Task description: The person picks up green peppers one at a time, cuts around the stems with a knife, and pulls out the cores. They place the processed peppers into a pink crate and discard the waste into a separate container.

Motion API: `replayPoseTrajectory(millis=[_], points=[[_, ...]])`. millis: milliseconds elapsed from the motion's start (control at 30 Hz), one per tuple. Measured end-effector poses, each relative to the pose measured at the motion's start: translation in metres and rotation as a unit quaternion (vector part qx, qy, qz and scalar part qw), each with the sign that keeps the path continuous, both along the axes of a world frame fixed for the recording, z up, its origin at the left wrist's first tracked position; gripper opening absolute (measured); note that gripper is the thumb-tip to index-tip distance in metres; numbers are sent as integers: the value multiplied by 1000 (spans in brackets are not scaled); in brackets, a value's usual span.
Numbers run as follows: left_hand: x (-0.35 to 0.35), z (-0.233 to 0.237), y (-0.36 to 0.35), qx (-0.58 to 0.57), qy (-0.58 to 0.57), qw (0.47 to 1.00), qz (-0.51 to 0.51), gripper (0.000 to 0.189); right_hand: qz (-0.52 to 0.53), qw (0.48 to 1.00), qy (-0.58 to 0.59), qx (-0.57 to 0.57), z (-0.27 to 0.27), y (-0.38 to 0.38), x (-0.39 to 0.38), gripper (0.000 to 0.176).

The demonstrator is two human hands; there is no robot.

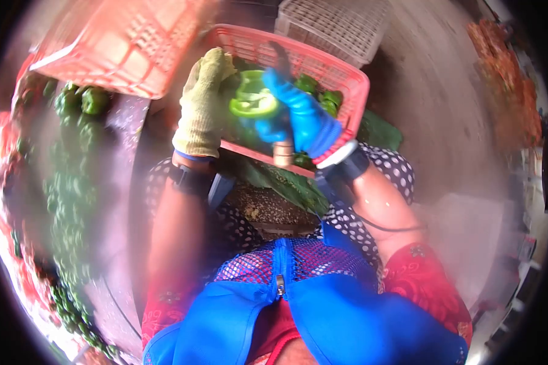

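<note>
A cut-open green bell pepper (252, 100), its pale core and hollow inside facing up, is between my two hands over a pink plastic basket (362, 91). My left hand (204, 100), in a yellowish knit glove, is closed at the pepper's left side, its palm and most fingers hidden. A blue glove covers my right hand (304, 112), which is wrapped round a knife with a wooden handle (282, 153). The knife's dark blade (281, 58) points away from me, blurred. Blue fingers overlap the pepper's right edge. More green peppers (330, 102) lie inside the basket.
An orange crate (128, 45) stands at upper left, and a grey crate (332, 27) stands behind the basket. Many green peppers (73, 201) cover the left side. Large green leaves (286, 185) lie before the basket. Reddish-orange produce (508, 79) is heaped at far right.
</note>
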State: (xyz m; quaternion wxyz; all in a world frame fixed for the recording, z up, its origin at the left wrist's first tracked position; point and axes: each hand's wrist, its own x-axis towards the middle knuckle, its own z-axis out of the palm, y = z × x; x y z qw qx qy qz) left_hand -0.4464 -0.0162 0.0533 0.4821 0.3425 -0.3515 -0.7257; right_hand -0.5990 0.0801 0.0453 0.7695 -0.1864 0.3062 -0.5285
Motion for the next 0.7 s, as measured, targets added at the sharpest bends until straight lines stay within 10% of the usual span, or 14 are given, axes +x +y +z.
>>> replayPoseTrajectory(millis=[100, 167, 233, 300, 367, 433, 500, 700], points=[[65, 25, -11, -97, -152, 983, -33, 20, -50, 903, 425, -28, 40, 8, 2, 63], [126, 62, 5, -71, -314, 947, -23, 23, 27, 585, 802, -121, 0, -2, -25, 78], [194, 72, 27, -180, -571, 799, -63, 33, 41, 512, 851, -112, -50, -3, -45, 76], [229, 108, 51, -75, -705, 689, -154, 44, 136, 761, 632, 51, -5, -13, -27, 59], [267, 102, 45, -15, -791, 597, -132, 45, 73, 877, 472, 55, -8, -13, -24, 44], [308, 66, 21, -79, -771, 630, 39, 44, 57, 924, 373, 60, 2, -17, -33, 46], [307, 59, -8, -115, -868, 471, 109, 44, 20, 987, 149, 50, -3, -16, -56, 38], [310, 21, -71, -113, -946, 300, -39, 76, -194, 938, -274, 81, -39, -15, -65, 35]])
